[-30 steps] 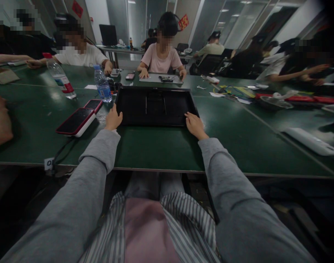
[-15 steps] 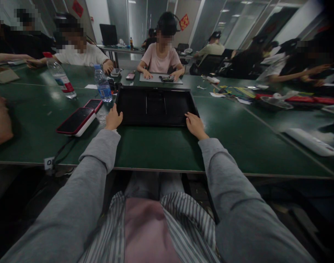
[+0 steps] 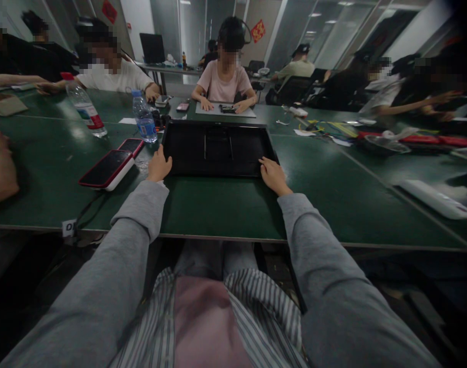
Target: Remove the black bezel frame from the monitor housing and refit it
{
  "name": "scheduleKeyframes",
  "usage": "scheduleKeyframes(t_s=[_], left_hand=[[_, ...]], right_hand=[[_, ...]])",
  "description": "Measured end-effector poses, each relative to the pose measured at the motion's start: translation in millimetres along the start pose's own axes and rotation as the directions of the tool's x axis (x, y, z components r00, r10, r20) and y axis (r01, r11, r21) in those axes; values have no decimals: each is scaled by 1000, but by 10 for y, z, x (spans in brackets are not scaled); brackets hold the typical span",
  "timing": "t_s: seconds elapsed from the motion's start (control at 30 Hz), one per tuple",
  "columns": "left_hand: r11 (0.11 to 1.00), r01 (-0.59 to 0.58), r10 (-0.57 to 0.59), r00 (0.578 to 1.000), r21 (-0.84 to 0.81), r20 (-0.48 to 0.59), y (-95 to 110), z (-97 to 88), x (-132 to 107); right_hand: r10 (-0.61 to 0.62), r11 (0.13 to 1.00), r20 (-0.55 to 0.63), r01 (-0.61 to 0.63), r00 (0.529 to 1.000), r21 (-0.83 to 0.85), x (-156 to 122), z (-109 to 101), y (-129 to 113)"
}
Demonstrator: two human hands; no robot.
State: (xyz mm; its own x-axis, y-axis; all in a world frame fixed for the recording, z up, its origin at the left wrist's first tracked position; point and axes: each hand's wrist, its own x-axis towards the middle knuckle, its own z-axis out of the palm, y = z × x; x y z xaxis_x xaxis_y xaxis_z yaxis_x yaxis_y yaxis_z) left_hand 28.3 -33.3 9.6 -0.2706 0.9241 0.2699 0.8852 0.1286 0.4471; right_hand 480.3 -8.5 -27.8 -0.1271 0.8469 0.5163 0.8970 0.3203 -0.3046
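Note:
A shallow black rectangular tray-like panel [image 3: 187, 148] with a raised rim lies flat on the green table [image 3: 222, 209] in front of me. Two thin bright upright lines frame a darker section in its middle. My left hand [image 3: 159, 164] grips the panel's near left corner, thumb inside the rim and fingers along the side. At the near right corner, my right hand [image 3: 274, 175] holds the rim with its fingertips over the inner edge. The undersides of both grips are hidden.
Left of the panel stand a blue-capped bottle [image 3: 145, 118] and a red-capped bottle [image 3: 88, 110]. A red-edged phone [image 3: 108, 168] lies on a white block nearby. Across the table a person's hands rest on a grey board [image 3: 241, 112]. Loose wires [image 3: 329, 129] lie to the right.
My hands and the black panel look unmoved. Across the table, the person's hand and the small dark item on the grey board have shifted slightly left.

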Motion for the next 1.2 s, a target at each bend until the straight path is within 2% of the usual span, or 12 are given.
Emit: scheduleKeyframes(t_s=[0.3, 0.6, 0.93, 1.1, 1.2], left_hand=[[1000, -10, 10, 1000, 23, 1, -31, 35, 38], [1000, -7, 7, 1000, 27, 3, -90, 90, 84], [997, -19, 17, 1000, -77, -25, 1, -14, -20], [998, -6, 4, 999, -59, -35, 1, 3, -28], [998, -23, 17, 996, -63, -84, 3, 8, -24]], right_hand=[[-4, 998, 27, 5, 1000, -61, 11, 36, 48], [-17, 999, 13, 17, 1000, -44, 18, 57, 81], [10, 1000, 27, -9, 1000, -23, 3, -16, -26], [9, 1000, 27, -9, 1000, -2, -3, -27, -45], [10, 999, -2, -10, 1000, -41, -22, -84, -119]])
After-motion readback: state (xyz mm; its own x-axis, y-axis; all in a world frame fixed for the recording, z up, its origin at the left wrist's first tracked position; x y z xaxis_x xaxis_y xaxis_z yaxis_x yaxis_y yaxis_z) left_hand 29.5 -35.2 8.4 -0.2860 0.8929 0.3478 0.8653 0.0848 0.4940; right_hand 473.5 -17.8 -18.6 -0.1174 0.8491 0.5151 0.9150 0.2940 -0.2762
